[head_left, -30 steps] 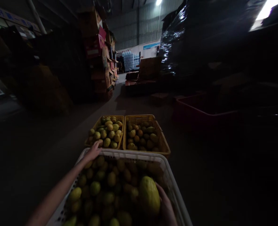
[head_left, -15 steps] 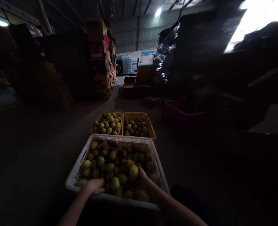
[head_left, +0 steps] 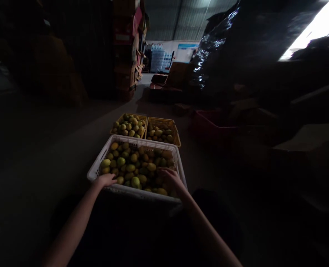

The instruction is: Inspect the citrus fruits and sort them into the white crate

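A white plastic crate [head_left: 138,191] full of oval yellow-green fruits [head_left: 131,168], which look like mangoes or small melons, stands right in front of me. My left hand [head_left: 105,180] rests at the crate's near left rim, fingers stretched inward beside the fruits. Over the right part of the same crate, my right hand [head_left: 170,175] is open with its fingers extended just above the fruits. I see no fruit in its grasp. Dim light hides the fruits beneath it and part of each hand's fingertips.
Behind the white crate stand two yellow crates, the left crate [head_left: 112,129] and the right crate [head_left: 178,138], both holding similar fruits. A red bin [head_left: 206,120] is to the right. Stacked cartons [head_left: 125,70] rise beyond, and black plastic wrapping [head_left: 209,48] covers a pile at right.
My right hand has let go of a yellow-green fruit and its fingers are extended. My left hand has drawn back onto the rim. The view has tilted down.
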The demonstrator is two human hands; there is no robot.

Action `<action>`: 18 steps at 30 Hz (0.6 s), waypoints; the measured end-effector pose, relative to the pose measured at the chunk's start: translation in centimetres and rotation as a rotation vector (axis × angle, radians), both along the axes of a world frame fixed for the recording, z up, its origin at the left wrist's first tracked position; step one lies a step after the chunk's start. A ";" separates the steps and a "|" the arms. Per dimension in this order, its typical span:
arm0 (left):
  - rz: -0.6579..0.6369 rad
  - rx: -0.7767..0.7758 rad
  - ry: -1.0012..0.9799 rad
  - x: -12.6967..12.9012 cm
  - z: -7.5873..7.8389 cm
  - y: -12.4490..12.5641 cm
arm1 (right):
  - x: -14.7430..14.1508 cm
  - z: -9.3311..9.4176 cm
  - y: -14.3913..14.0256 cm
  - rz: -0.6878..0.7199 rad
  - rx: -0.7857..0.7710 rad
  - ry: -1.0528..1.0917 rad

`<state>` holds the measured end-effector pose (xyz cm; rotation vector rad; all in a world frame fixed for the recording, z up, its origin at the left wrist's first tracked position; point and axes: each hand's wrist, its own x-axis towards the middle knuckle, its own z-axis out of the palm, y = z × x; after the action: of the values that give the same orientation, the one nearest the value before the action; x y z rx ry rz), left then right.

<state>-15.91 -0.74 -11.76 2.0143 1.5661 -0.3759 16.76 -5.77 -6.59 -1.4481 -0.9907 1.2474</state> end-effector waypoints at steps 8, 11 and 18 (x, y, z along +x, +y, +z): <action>0.000 -0.028 0.040 -1.5 0.8 -1.2 | -3.4 -2.4 -14.1 -0.022 -0.029 0.068; -0.017 -0.028 0.026 -1.4 1.1 -1.3 | -2.5 -1.7 -16.2 -0.050 -0.043 0.082; 0.043 0.102 -0.045 -0.5 2.9 -3.5 | 1.4 -2.5 -17.7 -0.182 -0.023 0.108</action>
<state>-16.45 -4.23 -8.91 2.0466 1.6278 -0.2368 18.15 -23.45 -9.13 -1.4388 -0.7573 1.1937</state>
